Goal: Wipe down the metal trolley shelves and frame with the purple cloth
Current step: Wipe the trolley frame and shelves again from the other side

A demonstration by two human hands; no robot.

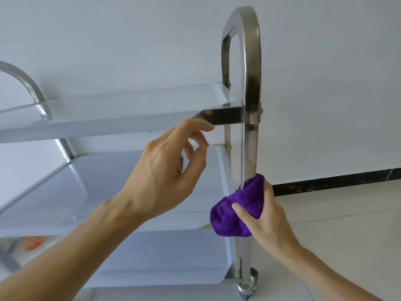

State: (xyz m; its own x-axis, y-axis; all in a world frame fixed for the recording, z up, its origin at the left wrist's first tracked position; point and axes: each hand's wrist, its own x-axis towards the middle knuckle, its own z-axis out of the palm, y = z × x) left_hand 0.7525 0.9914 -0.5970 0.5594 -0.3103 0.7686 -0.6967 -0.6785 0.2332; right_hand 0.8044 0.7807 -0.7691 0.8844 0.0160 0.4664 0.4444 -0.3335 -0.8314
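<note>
A shiny metal trolley fills the view, with a top shelf, a middle shelf and a bottom shelf. Its right frame post rises into an arched handle. My right hand grips the bunched purple cloth and presses it around the post at the height of the middle shelf. My left hand hovers with fingers spread, its fingertips touching the front rim of the top shelf near the post. It holds nothing.
A caster wheel stands under the right post on a pale tiled floor. A white wall with a dark skirting strip runs behind. The left arched frame is at the far side. Something orange shows at the lower left.
</note>
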